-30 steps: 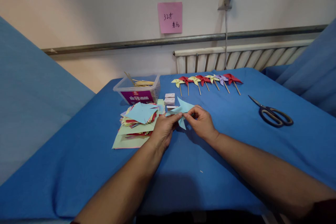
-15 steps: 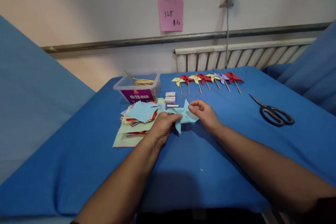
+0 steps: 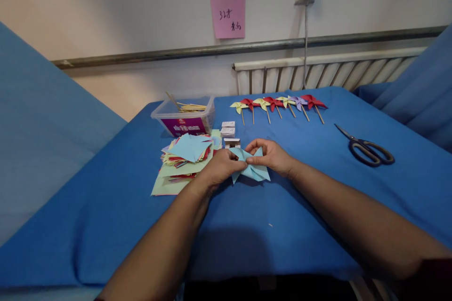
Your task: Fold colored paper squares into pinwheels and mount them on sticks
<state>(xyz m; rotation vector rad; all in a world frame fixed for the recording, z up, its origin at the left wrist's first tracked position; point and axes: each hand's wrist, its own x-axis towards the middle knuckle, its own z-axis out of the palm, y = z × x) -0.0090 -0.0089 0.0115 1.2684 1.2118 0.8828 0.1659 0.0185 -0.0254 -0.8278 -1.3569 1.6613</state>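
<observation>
Middle of frame | our left hand [image 3: 221, 168] and right hand [image 3: 271, 156] both pinched the light blue paper pinwheel [image 3: 251, 168] | paper pile [image 3: 183, 160] at left.

Seven finished pinwheels [image 3: 278, 103] lie in a row. One light blue pinwheel [image 3: 251, 168] sits unfinished between two hands. One pair of scissors [image 3: 367, 146], one plastic box [image 3: 183, 116], one paper stack [image 3: 185, 157], three small white boxes [image 3: 228, 131], one pink note [image 3: 228, 15].
</observation>
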